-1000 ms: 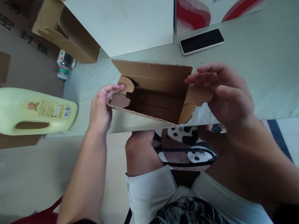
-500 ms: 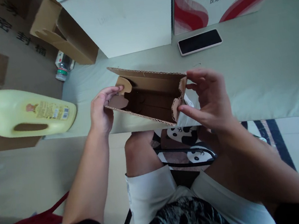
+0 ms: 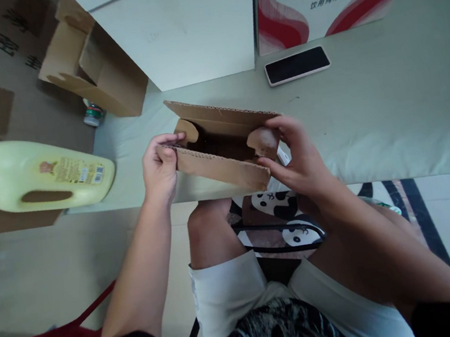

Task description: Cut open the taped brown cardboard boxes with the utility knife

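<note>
A small brown cardboard box (image 3: 225,169), its top uncovered and dark inside, is held over the near edge of the green-covered surface. My left hand (image 3: 161,168) grips its left end, thumb on the near flap and fingers at the rounded side flap. At the right end, my right hand (image 3: 295,153) holds the box, with fingers and thumb around the right side flap, which leans inward. The far long flap stands up and the near one slopes outward. Something white, partly hidden, shows beneath the right end.
A yellow-green jug (image 3: 43,173) lies at left, near a bottle (image 3: 93,114) and another cardboard box (image 3: 112,67). Behind stand a white box (image 3: 186,30) and a red-and-white carton (image 3: 312,13). A phone (image 3: 297,65) lies on the green cover (image 3: 398,101).
The near long flap has folded outward, and the right side flap has tipped inward. My right hand has moved left with that end; my left thumb now shows on the near flap.
</note>
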{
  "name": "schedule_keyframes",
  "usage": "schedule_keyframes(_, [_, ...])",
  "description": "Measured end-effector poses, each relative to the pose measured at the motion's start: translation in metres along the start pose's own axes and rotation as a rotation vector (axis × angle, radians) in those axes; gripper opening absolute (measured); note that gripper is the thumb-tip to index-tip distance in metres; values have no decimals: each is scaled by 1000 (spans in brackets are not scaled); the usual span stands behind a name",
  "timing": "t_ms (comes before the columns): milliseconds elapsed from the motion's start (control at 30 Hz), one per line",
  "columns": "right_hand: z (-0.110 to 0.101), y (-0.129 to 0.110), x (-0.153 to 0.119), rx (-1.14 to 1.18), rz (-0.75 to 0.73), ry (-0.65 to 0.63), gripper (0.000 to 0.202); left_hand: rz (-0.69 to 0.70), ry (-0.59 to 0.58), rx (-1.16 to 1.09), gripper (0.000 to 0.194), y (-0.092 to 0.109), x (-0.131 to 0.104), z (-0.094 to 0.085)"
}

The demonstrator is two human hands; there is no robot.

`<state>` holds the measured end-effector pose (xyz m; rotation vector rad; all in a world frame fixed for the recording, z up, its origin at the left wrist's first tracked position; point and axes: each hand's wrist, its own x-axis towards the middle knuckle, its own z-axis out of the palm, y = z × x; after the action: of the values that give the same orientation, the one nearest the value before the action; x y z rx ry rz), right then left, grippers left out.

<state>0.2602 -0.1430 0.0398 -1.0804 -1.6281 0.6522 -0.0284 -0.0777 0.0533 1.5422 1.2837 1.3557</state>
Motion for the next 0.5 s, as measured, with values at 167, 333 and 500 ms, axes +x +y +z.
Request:
schedule_keyframes(167, [-8,-8,-1,95,22,-59,43,100,85,112,61,-3,0,3])
schedule_keyframes(333, [-10,-11,4,66,-22,-102,25,167,-26,302,41,5,3,-1])
schedule_keyframes(500, [-7,-4,3,81,-6,-69,35,136,-57,301,35,-1,0,-12])
